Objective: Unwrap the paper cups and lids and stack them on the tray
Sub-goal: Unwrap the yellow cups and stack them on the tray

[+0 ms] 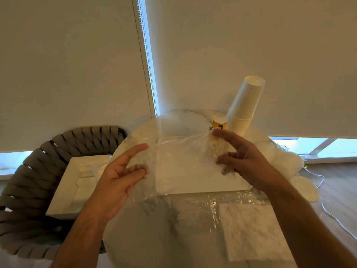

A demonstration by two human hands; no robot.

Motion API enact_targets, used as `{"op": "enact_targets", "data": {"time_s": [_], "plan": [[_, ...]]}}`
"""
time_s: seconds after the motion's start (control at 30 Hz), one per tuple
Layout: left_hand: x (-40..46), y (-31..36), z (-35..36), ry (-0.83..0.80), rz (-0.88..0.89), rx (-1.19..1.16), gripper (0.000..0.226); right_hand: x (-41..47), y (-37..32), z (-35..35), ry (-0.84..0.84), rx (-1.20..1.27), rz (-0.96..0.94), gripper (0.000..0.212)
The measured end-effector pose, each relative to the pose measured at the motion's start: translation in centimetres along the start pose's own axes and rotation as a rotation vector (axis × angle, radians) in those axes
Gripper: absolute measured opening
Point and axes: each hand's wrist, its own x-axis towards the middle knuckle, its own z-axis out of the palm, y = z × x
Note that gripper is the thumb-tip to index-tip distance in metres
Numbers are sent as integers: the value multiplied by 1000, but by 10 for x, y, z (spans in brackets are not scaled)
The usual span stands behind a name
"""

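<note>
A clear plastic wrapper (181,165) is stretched above the white tray (228,185) between both hands. My left hand (121,176) holds its left edge, index finger pointing out and the other fingers curled into the film. My right hand (243,157) pinches its right edge, index finger extended. A tall stack of upside-down white paper cups (245,107) stands at the tray's far right corner, leaning right. White lids (289,161) lie on the table to the right of the tray, partly behind my right forearm.
A small yellow cup (218,122) stands next to the cup stack. More crumpled clear film (202,207) and a white napkin (253,233) lie on the round marble table (139,238). A woven chair (29,171) at left bears a white box (77,182). A cable (328,207) runs over the floor.
</note>
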Motion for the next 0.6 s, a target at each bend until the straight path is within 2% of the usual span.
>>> {"op": "enact_targets", "data": {"time_s": [0.1,0.2,0.37,0.47,0.6], "plan": [[1,1,-2,1,22,13,75,-1,-1,-4,-32,-18,-21,79],[2,3,-3,-3,76,21,81,-2,-1,-6,-12,17,-41,84],[3,6,-10,-113,30,-31,78,-4,-3,-7,-6,72,-18,62],[5,6,-11,-175,-3,9,81,-4,-5,-9,-66,35,7,74],[7,10,-7,-129,5,50,80,-5,-12,-16,-122,-87,11,95]]}}
